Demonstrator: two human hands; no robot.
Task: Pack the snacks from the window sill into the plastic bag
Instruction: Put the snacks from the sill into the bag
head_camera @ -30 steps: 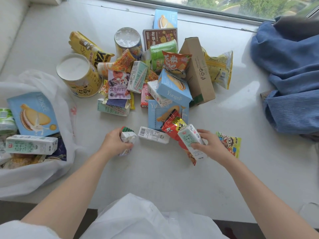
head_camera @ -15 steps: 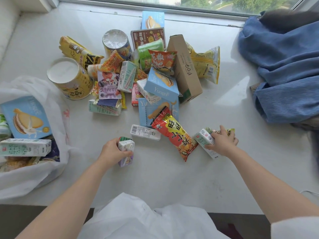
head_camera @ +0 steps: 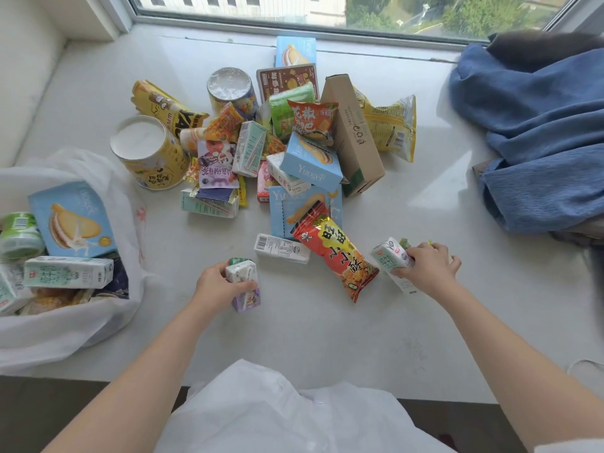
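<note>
The snacks (head_camera: 294,148) are heaped on the white window sill (head_camera: 425,322), at 12 o'clock from the person. The heap includes two yellow lidded cups (head_camera: 148,156), light blue pastry boxes (head_camera: 310,165), a brown carton (head_camera: 354,132), a yellow crisp bag (head_camera: 390,129) and several small drink cartons. A red-and-orange snack bag (head_camera: 336,256) lies at the near edge of the heap, with a white carton (head_camera: 281,248) lying flat just beside it at 9 o'clock.

The white plastic bag (head_camera: 108,322) lies open at 9 o'clock from the heap. A light blue pastry box (head_camera: 72,219), a milk carton (head_camera: 68,272) and a green-labelled container (head_camera: 19,235) are seen inside it.

The left hand (head_camera: 215,286) is at 6 o'clock from the heap. Its grip is curled round a small upright drink carton with a purple base (head_camera: 245,286), which stands on the sill.

The right hand (head_camera: 428,268) is at 3 o'clock from the red-and-orange snack bag. Its grip is closed on a tilted white-and-green milk carton (head_camera: 390,256); a green packet is partly visible beneath the hand.

Blue cloth (head_camera: 539,132) is piled at 3 o'clock from the heap, well apart from it. The window frame (head_camera: 294,24) runs along the far edge of the sill.
</note>
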